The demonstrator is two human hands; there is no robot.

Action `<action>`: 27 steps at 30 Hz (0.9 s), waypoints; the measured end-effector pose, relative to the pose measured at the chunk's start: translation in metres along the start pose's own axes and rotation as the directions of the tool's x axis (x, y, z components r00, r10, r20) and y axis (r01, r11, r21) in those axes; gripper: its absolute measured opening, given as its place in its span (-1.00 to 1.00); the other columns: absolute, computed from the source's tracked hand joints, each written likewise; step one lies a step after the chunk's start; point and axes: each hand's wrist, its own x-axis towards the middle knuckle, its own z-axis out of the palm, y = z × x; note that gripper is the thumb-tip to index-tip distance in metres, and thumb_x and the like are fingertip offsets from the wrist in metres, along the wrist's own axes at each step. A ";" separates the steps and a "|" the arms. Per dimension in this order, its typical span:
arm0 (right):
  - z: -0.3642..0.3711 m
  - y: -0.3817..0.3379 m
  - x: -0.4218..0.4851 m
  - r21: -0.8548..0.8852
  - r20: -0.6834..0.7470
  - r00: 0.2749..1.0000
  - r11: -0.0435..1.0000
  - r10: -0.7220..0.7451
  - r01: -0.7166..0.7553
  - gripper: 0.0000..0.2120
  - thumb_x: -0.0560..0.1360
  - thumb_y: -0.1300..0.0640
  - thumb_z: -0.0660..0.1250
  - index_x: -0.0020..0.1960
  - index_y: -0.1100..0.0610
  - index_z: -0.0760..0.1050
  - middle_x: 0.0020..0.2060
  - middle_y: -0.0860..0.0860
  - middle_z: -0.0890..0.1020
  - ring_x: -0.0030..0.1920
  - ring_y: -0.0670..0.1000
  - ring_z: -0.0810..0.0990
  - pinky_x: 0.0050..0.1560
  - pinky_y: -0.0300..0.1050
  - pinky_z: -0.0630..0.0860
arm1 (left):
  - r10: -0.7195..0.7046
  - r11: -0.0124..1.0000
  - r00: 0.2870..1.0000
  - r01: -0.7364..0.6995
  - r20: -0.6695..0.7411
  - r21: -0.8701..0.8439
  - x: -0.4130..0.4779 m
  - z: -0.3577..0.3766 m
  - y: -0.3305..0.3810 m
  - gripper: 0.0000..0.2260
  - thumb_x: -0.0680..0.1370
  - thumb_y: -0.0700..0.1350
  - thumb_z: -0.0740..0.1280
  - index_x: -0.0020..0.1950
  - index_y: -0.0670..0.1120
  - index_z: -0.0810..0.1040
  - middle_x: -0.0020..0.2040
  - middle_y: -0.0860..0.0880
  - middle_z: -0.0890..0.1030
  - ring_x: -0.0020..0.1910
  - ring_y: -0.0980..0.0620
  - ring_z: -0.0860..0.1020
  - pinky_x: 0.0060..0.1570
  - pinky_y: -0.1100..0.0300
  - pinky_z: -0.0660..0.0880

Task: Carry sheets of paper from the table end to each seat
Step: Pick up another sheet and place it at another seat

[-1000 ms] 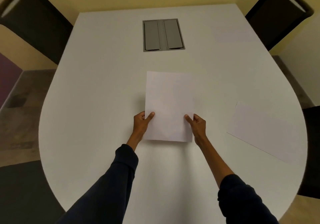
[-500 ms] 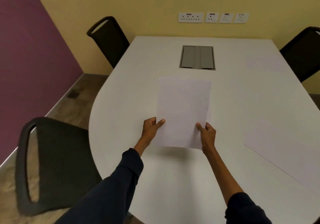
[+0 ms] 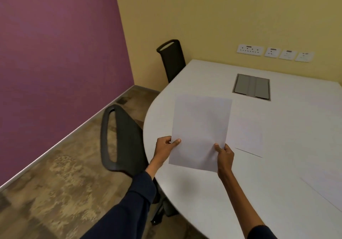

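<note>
Since a second ago the view is swung leftward, and the near black mesh-backed chair point(image 3: 122, 138) is brought into sight. A plain white paper sheet point(image 3: 200, 131) is pinched at its lower corners by both hands, left hand point(image 3: 164, 147) and right hand point(image 3: 224, 156), above the white rounded counter point(image 3: 277, 183). Its long axis is pointed away from the body; that chair's seat lies left of the sheet, nearer the left hand.

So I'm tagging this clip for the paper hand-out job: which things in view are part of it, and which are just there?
Part of the job:
- held sheet, pinched by left hand and right hand
- sheets already on the table
- white table
- near chair, far chair

Just there:
- grey cable hatch
- wall sockets
</note>
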 end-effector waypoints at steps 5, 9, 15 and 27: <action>0.055 0.001 -0.084 0.001 0.059 0.998 1.000 -0.026 0.026 -0.93 0.50 0.22 0.36 -0.02 0.14 0.57 -0.07 0.04 0.64 -0.08 0.11 0.56 0.02 -0.01 0.51 | 0.054 0.999 0.995 -0.054 -0.084 0.006 -0.057 -0.088 -0.003 -0.85 0.51 -0.13 0.46 -0.04 -0.22 0.68 -0.10 -0.08 0.72 -0.16 0.00 0.69 -0.23 0.20 0.61; 0.101 0.003 -0.141 0.017 0.101 0.994 0.999 -0.051 0.050 -0.92 0.47 0.24 0.36 -0.05 0.21 0.59 -0.16 0.00 0.63 -0.13 0.08 0.54 -0.10 -0.09 0.46 | 0.090 0.996 0.983 -0.092 -0.162 -0.005 -0.095 -0.154 0.005 -0.91 0.51 -0.16 0.45 -0.12 -0.18 0.65 -0.20 -0.03 0.68 -0.34 0.22 0.63 -0.36 0.34 0.53; 0.167 0.001 -0.198 0.027 0.184 0.980 0.997 -0.071 0.067 -0.81 0.47 0.24 0.37 -0.04 0.39 0.56 -0.18 0.07 0.60 -0.17 0.07 0.50 -0.11 -0.05 0.41 | 0.102 0.994 0.970 -0.109 -0.221 -0.023 -0.119 -0.241 0.009 -0.88 0.51 -0.16 0.45 -0.10 -0.21 0.63 -0.16 -0.08 0.67 -0.31 0.13 0.62 -0.34 0.29 0.56; 0.375 0.012 -0.207 0.035 0.352 0.925 0.990 -0.143 0.140 -0.78 0.53 0.08 0.38 -0.13 0.25 0.54 -0.21 0.00 0.61 -0.23 -0.02 0.51 -0.19 -0.17 0.42 | 0.064 0.993 0.919 -0.096 -0.390 -0.063 -0.057 -0.417 0.003 -0.77 0.51 -0.14 0.46 -0.01 -0.31 0.63 -0.07 -0.15 0.70 -0.17 -0.05 0.64 -0.16 0.05 0.60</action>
